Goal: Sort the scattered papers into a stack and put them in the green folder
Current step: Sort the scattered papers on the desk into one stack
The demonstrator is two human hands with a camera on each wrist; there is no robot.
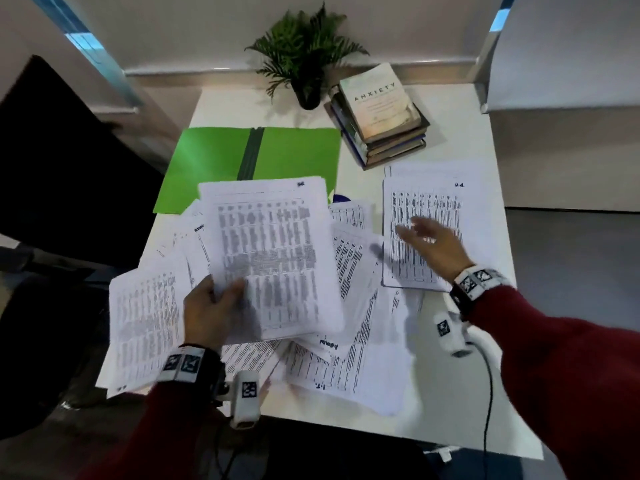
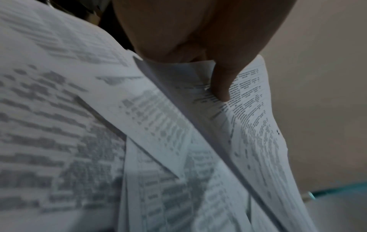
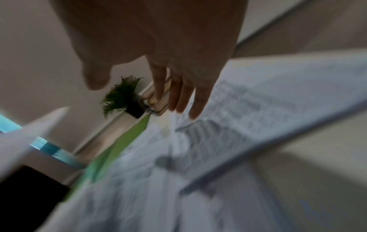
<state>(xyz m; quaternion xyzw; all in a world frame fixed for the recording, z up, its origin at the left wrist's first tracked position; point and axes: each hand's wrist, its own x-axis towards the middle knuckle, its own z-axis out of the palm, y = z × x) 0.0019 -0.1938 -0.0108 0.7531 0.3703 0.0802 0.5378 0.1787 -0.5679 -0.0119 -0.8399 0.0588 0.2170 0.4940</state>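
— While pinched at its near corner by the left hand (image 1: pixel 211 310), with fingers (image 2: pixel 222 87) curled round the edge, held clear of the table (image 1: pixel 460 403) for what reason?

— Served, most probably, as the start of the stack: sheaf of printed sheets (image 1: pixel 273 258), raised above the scattered papers (image 1: pixel 349 341) for adding further sheets without disturbing those below.

— And spread wide, gripping nothing, over the separate printed sheet (image 1: pixel 426 202) at the right?

— Right hand (image 1: pixel 433 244), with fingers (image 3: pixel 158 87) straight and apart. Judged to be reaching to draw that sheet in. Contact with the paper not determinable; blurred.

— Laid open toward the far left of the table?

— Green folder (image 1: pixel 214 161), with both leaves flat. Hidden along the near edge by loose papers and the raised sheaf. Presumably opened in advance to receive the stack. Held no papers inside as yet.

— Stood at the back?

— Stack of books (image 1: pixel 381 112) and potted fern (image 1: pixel 304 53), placed behind the folder. Lay well apart from both hands, likely to leave the sorting area free.
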